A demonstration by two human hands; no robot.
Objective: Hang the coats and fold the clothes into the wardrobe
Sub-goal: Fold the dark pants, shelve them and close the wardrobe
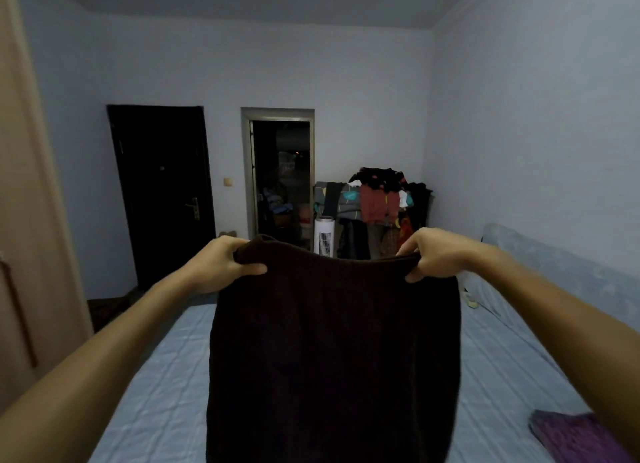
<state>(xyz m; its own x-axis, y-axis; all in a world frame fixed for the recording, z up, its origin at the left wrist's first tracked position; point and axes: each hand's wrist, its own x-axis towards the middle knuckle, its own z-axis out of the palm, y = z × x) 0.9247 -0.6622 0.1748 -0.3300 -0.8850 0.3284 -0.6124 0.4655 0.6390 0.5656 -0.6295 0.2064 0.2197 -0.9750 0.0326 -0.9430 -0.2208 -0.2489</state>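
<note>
A dark brown knitted garment (332, 351) hangs spread out in front of me above the bed. My left hand (225, 265) grips its top left corner, thumb over the fabric. My right hand (433, 254) pinches the top right corner. Both arms are stretched forward and the cloth hangs straight down, hiding the middle of the bed. A tan wardrobe (31, 220) stands along the left edge of the view.
A pale blue quilted bed (156, 393) fills the lower half. A purple folded item (578, 435) lies at its right corner. At the far wall stand a rack piled with clothes (377, 203), a white tower heater (325, 235), a black door (162, 192) and an open doorway (280, 171).
</note>
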